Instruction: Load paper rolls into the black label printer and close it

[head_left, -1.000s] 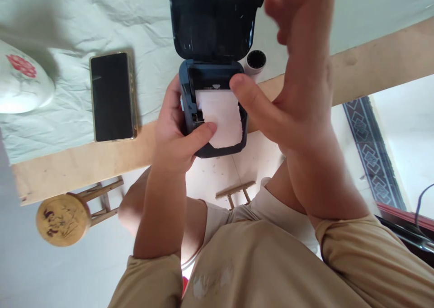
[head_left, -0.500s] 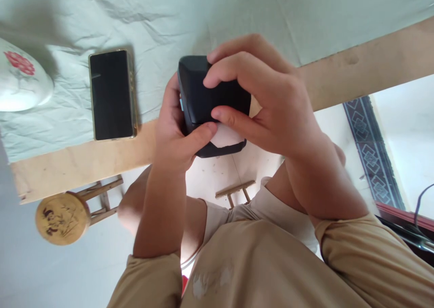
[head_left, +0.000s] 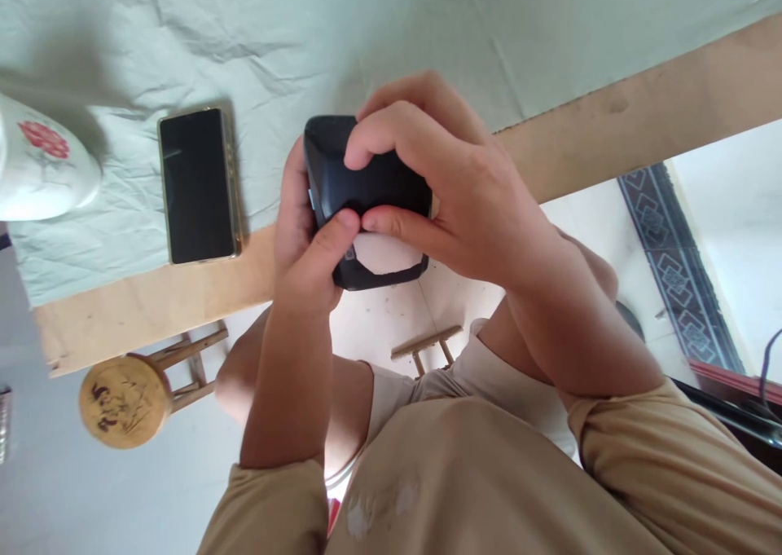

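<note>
A black boxy device (head_left: 372,184) with rounded corners is held between both hands over the table's front edge. On its near side is a pale, flat area (head_left: 391,253), whose nature I cannot make out, with a small light mark beside it. My left hand (head_left: 309,245) grips the device's left side, its thumb on the near edge and its fingers underneath, partly hidden. A little light blue shows on that side. My right hand (head_left: 440,172) curls over the top from the right; its thumb presses along the edge above the pale area, close to the left thumb.
A dark-screened phone (head_left: 199,187) in a clear case lies left on the green cloth (head_left: 274,41). Beyond it is a white vessel (head_left: 54,164) with a red flower. The bare wooden table edge (head_left: 164,298) runs across. Below stands a round wooden stool (head_left: 125,400).
Both hands and the device have shifted slightly left in view. The right thumb has moved up a little, showing more of the pale area. The whole view has also moved slightly.
</note>
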Available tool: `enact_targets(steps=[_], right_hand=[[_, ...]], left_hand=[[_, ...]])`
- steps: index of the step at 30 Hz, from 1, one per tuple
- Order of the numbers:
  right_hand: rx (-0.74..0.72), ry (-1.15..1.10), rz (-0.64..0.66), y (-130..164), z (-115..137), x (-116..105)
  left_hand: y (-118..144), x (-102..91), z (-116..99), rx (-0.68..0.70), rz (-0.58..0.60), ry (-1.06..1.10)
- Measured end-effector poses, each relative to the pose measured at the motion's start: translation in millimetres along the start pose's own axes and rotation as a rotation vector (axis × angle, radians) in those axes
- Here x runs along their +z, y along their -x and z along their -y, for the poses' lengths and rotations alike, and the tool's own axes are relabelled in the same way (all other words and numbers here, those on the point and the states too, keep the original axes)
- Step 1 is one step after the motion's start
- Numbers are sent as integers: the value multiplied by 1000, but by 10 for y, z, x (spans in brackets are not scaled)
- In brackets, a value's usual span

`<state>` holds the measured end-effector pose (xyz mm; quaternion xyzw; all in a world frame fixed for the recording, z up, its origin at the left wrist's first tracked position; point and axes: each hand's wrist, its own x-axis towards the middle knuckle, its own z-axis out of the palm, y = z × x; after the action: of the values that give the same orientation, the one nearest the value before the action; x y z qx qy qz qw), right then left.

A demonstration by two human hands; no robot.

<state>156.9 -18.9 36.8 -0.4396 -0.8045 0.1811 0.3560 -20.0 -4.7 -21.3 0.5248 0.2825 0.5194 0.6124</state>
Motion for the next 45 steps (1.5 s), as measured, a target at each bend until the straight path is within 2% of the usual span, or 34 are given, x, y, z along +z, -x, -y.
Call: enact_targets(steps=[4,7,11,18,25,30,34,39,42,45], right_hand=[[-44,9,8,26,-37,-22],[-74,27,-55,47,-69,-38],[-67,30,-114,51,-84,-34],[-102,20,-61,38,-36,-45],[-64,65,24,34,-21,-63],[-35,70,57,25,-6,-70],[-23,83,73,23,-3,-81],[-29,131,-31,29,5,-72],[-52,122,-184,42,14,-53],[-44,113,-320,54,14,-36]], left_hand=[[-20,55,-46,-1,-24,106],[-8,58,-69,-22,-59,132],[5,19,-56,-1,-30,135],[26,-6,-69,-29,-16,203],[-2,-13,-64,-47,-86,84],[-13,30,-80,-81,-120,159],[-2,29,-80,-35,-115,190],[10,16,-77,-5,-93,178],[17,36,-77,-52,-117,160],[21,51,-64,-45,-87,141]])
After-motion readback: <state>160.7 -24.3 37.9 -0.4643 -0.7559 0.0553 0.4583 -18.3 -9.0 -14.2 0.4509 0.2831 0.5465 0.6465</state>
